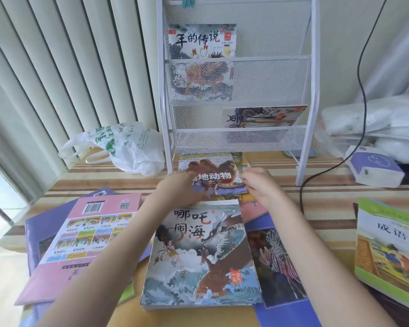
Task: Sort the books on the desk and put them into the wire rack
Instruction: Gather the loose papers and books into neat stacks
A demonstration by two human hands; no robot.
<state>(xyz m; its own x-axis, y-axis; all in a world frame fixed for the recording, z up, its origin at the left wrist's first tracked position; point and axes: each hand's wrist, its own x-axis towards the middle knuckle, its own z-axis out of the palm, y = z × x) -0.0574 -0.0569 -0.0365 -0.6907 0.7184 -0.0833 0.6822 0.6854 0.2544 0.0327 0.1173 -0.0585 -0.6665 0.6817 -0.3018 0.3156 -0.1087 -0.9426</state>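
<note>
Striped desk (328, 199) by vertical blinds (57, 67); both hands' fingers (187, 182) seemingly gripping camel book (217, 178)

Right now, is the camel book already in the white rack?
No, the camel book is down on the desk, held by both hands, in front of the wire rack.

Two bare forearms reach forward from the bottom of the view, angled toward each other. The left hand (178, 185) is blurred, its fingers curled and pointing right. The right hand (257, 182) sits just beside it, fingers bent and pointing left, palm turned down.
</note>
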